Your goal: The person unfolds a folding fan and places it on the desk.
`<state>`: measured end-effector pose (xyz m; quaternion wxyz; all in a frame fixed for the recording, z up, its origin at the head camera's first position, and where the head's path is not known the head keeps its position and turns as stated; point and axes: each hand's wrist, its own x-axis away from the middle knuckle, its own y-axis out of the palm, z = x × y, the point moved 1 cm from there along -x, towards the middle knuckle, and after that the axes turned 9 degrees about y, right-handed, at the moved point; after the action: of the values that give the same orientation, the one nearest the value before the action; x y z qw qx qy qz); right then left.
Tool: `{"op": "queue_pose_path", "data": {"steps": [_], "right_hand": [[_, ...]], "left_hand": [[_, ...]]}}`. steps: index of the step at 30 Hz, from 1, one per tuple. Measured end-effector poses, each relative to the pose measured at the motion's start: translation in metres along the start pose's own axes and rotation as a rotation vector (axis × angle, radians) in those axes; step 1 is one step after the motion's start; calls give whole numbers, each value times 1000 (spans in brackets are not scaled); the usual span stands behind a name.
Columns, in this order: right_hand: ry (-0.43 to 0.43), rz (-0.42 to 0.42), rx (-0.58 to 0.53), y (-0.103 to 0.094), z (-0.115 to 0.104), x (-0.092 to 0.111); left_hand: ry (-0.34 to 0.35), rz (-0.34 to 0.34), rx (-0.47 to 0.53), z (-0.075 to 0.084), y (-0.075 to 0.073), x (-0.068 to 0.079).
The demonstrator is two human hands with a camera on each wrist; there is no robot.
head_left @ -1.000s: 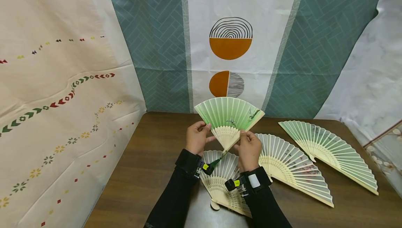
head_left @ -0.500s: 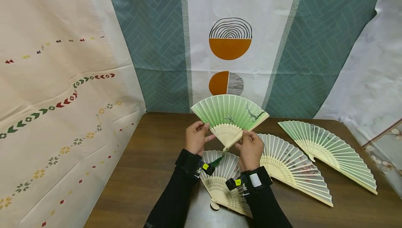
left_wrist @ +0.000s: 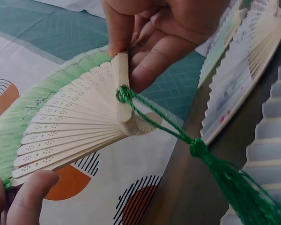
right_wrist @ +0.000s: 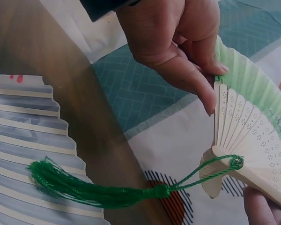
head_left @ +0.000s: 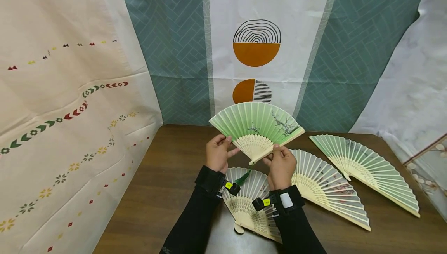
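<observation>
Before me, raised above the table, is a green folding fan, spread wide, with a dark branch print and pale pierced ribs. At its left edge my left hand pinches the outer rib between thumb and fingers. The right hand grips the thick outer stick on the other edge, seen at the top of the left wrist view. A green tassel hangs by a cord loop from the fan's pivot end. Below the hands lies an open whitish fan, partly hidden by the right forearm.
Two more spread fans lie to the right on the brown table: a white one with red print and a pale green one. Behind the table hangs a patterned cloth; a cream cloth hangs at the left.
The green fan has opened wider and risen slightly. My right hand has moved a little to the right with its edge, while the left hand stays nearly in place.
</observation>
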<state>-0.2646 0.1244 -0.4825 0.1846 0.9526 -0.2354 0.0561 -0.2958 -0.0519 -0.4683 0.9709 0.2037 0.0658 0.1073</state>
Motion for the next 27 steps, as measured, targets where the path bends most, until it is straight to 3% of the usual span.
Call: {"op": "queue_pose_path", "data": {"steps": [9,27], "right_hand": [[-1,7,-24,0,-1,0],[32,-37,-105,-5,-1,1]], "left_hand": [[6,3,66,0,1,1],[4,82,192,-4,3,-1]]}}
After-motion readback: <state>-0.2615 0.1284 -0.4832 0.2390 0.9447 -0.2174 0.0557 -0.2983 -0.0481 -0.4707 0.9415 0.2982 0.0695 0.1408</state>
